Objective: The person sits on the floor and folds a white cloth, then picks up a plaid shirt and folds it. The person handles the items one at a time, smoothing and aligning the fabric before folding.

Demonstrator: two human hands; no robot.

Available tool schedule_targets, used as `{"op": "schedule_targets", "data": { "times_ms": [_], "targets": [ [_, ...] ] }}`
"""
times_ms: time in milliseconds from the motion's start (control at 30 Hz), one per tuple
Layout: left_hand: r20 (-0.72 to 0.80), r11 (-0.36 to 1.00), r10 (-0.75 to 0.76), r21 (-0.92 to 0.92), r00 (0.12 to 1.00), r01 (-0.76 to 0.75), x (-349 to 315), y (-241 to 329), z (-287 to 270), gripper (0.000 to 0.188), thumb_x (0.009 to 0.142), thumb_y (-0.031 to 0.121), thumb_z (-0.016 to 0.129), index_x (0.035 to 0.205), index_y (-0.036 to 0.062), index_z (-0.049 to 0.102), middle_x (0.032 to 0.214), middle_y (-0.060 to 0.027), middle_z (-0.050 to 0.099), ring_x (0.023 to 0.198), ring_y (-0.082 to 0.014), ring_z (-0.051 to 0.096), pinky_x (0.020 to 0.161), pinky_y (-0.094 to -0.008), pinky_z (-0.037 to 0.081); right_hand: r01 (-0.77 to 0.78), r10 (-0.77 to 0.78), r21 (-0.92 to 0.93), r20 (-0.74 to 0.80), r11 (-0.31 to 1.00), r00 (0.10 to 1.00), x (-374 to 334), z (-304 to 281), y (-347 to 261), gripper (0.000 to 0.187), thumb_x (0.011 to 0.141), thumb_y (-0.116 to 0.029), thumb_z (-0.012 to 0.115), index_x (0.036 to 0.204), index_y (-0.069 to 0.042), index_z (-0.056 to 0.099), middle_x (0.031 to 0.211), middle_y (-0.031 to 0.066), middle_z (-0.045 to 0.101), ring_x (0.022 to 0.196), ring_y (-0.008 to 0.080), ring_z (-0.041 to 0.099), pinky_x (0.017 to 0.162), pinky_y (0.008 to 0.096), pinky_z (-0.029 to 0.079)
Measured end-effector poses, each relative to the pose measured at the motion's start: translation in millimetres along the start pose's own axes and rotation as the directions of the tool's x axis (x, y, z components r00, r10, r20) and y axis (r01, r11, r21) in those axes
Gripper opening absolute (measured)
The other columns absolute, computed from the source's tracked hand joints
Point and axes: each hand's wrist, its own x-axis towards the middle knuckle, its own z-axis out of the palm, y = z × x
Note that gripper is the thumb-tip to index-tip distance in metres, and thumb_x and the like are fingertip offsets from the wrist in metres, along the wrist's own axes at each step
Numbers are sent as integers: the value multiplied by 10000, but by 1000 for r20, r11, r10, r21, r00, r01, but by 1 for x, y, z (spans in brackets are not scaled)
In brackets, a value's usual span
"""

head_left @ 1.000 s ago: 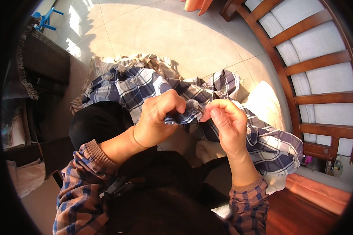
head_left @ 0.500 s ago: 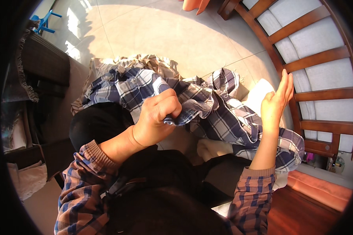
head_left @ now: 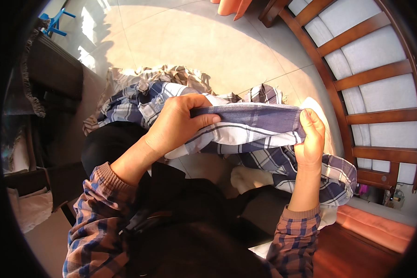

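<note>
A blue and white plaid cloth is stretched between my two hands, its hemmed edge running level across the top. My left hand pinches that edge between thumb and fingers at one end. At the other end my right hand grips the cloth's corner, thumb on top. The rest of the plaid cloth drapes over my lap and spreads toward the left and the lower right. Beyond it, a beige striped cloth lies crumpled on the floor.
A wooden slatted frame with pale cushions stands at the right. Dark furniture with a fringed cover is on the left. A small blue stool sits at the far left on the tiled floor. An orange cushion lies low on the right.
My right hand, flat and holding nothing before, has come in and taken hold of the cloth's corner. The edge bunched in my left hand is now spread out taut between both hands.
</note>
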Motion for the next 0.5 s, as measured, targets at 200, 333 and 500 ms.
{"op": "schedule_targets", "data": {
  "times_ms": [200,333,500],
  "targets": [
    [-21,985,-117,-129,993,113,6,-13,-21,229,723,137,727,765,-6,553,620,15,519,616,-46,449,565,-219,401,29,-32,-21,-218,999,975,-4,-8,-4,143,894,-96,492,856,10,580,816,29,595,728,88,548,671,213,439],
    [18,877,-32,-479,999,37,9,-15,-26,88,778,78,667,787,46,585,731,45,562,697,-37,483,651,-187,404,-3,-84,-231,-364,973,928,7,-46,-3,129,879,-91,516,830,4,587,778,16,581,742,91,548,668,235,444],
    [128,725,-98,-670,987,159,0,-6,-2,91,861,99,570,884,21,610,761,58,571,716,-8,466,654,-176,406,169,-336,-946,69,278,939,3,-33,13,158,778,-29,606,935,-14,605,914,83,577,815,135,556,712,266,437]
  ]
}}
